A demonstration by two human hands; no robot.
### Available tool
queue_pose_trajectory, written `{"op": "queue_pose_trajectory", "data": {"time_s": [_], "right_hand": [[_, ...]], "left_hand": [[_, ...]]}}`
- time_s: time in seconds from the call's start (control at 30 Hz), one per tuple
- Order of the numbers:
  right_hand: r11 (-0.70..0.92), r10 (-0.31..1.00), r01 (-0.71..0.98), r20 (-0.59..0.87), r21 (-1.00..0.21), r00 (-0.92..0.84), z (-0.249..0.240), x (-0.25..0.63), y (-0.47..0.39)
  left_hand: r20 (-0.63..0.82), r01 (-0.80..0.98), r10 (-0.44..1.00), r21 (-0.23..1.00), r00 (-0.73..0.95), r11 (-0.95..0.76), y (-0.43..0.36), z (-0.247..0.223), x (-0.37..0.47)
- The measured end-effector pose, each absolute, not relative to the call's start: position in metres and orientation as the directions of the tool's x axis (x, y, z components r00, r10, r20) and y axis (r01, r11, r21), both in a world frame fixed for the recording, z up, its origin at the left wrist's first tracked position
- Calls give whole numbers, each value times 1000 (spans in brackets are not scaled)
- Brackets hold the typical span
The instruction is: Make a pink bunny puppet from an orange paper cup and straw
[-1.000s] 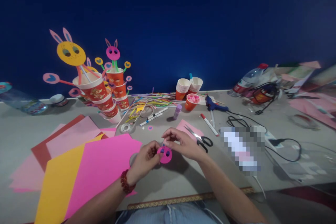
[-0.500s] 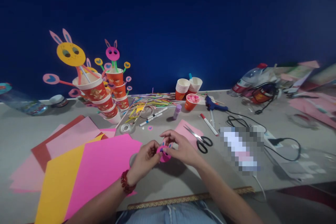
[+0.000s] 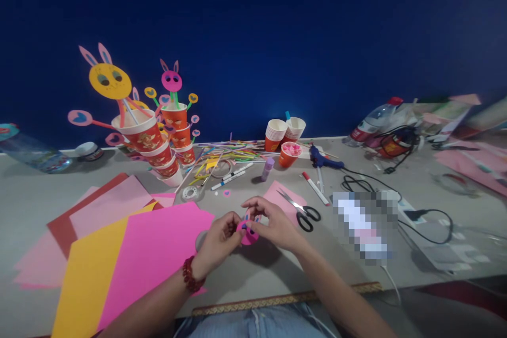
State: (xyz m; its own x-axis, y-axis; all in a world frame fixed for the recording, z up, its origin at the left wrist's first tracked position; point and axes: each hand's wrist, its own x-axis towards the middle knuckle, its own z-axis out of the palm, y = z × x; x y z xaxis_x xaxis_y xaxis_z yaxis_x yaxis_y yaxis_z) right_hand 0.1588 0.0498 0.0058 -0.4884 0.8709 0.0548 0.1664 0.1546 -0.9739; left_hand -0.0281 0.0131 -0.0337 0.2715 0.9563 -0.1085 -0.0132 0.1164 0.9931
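Note:
Between my two hands is a magenta paper rabbit face (image 3: 249, 238) with dark eyes and small pink and blue ears, held just above the table. My left hand (image 3: 223, 236), with a red bead bracelet at the wrist, pinches its left edge. My right hand (image 3: 273, 223) grips it from the right, thumb on the front near an ear; its fingertips are partly hidden behind. Black-handled scissors (image 3: 304, 215) lie right of my right hand, partly on a pink paper sheet (image 3: 276, 190). Magenta paper (image 3: 158, 243) lies beside my left hand.
Paper-cup rabbits (image 3: 144, 134) stand at the back left. Straws (image 3: 237, 153), a glue stick (image 3: 268, 169), a cup of pink scraps (image 3: 290, 155) and a blue glue gun (image 3: 325, 159) lie beyond my hands. Black cable (image 3: 358, 184) and a blurred-out rectangle (image 3: 362, 227) are at right.
Both hands keep the same hold on the rabbit face. The view has shifted very slightly; nothing else has visibly moved.

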Motion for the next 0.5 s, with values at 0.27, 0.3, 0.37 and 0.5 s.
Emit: {"op": "queue_pose_trajectory", "data": {"time_s": [0.27,0.3,0.37,0.5], "right_hand": [[142,885,132,66,-981,-461,6,158,49],[143,886,131,68,-981,-458,5,158,49],[140,887,133,65,-981,-456,5,158,49],[127,888,131,54,-983,-457,4,159,49]], "left_hand": [[-112,-22,955,992,274,123,14,-32,-28],[-111,-19,955,993,274,121,14,-32,-28],[-111,-13,955,993,273,119,14,-32,-28],[-116,-23,953,992,280,127,14,-31,-28]]}}
